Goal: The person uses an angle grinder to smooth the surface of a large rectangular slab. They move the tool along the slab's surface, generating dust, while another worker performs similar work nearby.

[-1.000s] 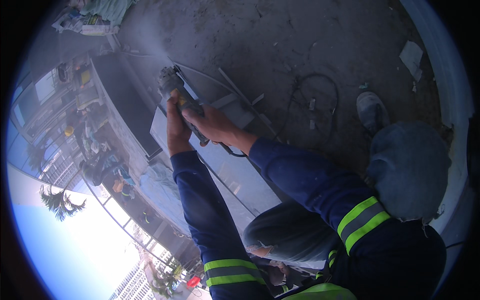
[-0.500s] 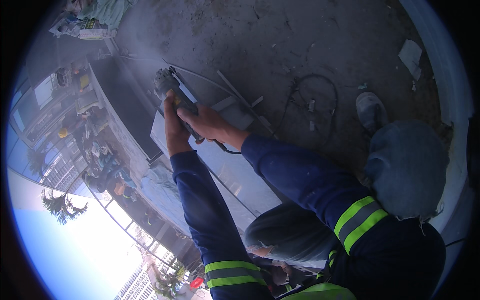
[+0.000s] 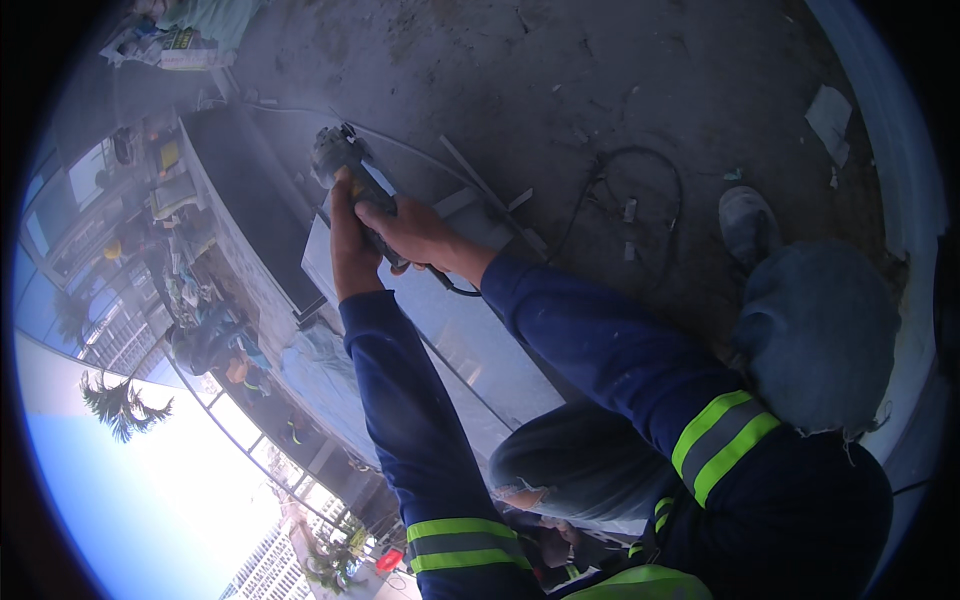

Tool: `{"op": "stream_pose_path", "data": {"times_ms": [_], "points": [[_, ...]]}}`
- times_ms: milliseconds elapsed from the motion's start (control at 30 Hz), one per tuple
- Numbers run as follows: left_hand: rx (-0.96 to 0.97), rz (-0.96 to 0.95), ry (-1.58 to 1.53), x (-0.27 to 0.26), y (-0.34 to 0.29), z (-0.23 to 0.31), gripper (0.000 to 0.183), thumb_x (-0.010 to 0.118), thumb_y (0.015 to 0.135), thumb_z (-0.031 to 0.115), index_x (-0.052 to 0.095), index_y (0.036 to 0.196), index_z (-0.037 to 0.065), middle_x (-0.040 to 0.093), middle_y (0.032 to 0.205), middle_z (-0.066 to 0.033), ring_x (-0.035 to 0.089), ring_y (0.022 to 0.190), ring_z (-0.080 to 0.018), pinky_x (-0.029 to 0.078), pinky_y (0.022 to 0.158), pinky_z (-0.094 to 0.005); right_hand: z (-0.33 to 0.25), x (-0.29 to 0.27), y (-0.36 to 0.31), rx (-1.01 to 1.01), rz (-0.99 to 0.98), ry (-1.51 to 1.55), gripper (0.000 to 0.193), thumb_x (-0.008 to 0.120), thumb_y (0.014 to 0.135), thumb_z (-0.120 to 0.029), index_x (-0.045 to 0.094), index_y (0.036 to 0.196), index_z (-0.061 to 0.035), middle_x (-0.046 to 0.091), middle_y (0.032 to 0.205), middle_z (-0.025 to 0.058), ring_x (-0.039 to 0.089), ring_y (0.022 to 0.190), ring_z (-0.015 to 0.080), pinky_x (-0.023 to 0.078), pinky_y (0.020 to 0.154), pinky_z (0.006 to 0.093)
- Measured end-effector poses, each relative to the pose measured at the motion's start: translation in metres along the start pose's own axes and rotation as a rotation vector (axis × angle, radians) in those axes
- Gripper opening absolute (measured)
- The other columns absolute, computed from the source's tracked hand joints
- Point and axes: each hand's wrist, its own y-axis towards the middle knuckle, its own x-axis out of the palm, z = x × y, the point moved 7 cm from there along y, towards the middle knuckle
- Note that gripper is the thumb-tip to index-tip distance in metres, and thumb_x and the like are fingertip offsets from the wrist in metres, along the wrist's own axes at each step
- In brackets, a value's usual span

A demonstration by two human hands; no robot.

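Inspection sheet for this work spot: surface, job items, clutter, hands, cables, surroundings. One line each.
Surface: dusty-looking grey floor; smooth pale panel below the hands.
Job items: grey handheld power tool, head pointing away from the wearer.
Clutter: narrow strip and pale flat scrap on the floor.
Hands: left hand and right hand both grip the tool.
Cables: dark cord at the tool's rear; dark cable loop on the floor.
Surroundings: sacks at upper left; palm tree at left.
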Motion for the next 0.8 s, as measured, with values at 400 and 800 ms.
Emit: {"op": "stream_pose_path", "data": {"times_ms": [400, 800], "points": [[0.012, -0.013, 0.029, 0.003, -0.013, 0.001, 0.063, 0.069, 0.106, 0.059, 0.066, 0.139, 0.005, 0.071, 0.112, -0.0099, 0.074, 0.101, -0.0251, 0.061, 0.088, -0.0435, -0.004, -0.002, -0.022, 0.004, -0.029, 0.008, 0.06, 0.064, 0.112, -0.059, 0.066, 0.116, 0.001, 0.066, 0.074, 0.0067, 0.067, 0.05, 0.016, 0.041, 0.038, 0.0311], [0.009, -0.035, 0.059, -0.003, -0.013, -0.005, 0.066, 0.069, 0.105, 0.061, 0.065, 0.141, 0.005, 0.071, 0.114, -0.01, 0.073, 0.103, -0.0257, 0.06, 0.092, -0.0438, -0.007, -0.004, -0.037, -0.027, -0.05, 0.008, 0.065, 0.062, 0.113, -0.061, 0.064, 0.121, 0.0034, 0.063, 0.073, 0.005, 0.067, 0.049, 0.015, 0.044, 0.038, 0.0299]]}}
